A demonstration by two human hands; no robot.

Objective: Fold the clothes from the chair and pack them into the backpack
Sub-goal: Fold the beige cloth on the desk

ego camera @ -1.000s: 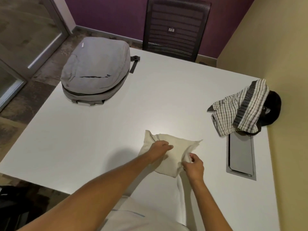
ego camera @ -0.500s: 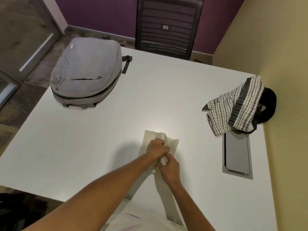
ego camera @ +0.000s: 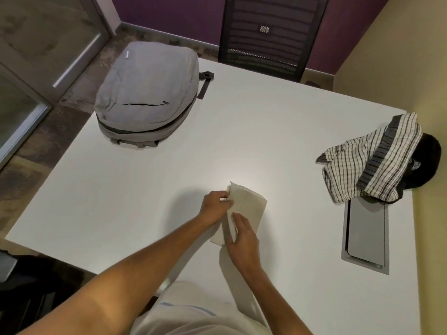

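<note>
A cream cloth, folded into a narrow rectangle, lies on the white table in front of me. My left hand pinches its left edge near the far corner. My right hand presses flat on the near part of the cloth, fingers on the fold. A grey backpack lies flat at the table's far left, zipped as far as I can see. A checked garment sits crumpled at the right edge, draped over a black cap.
A black mesh chair stands behind the table's far edge. A grey cable hatch is set into the table at the right. A yellow wall runs along the right side. Floor and a glass partition lie to the left.
The cloth went from a loose wide shape to a narrow folded rectangle. My hands came together over it, then my right hand slid toward me and flattened on it.
</note>
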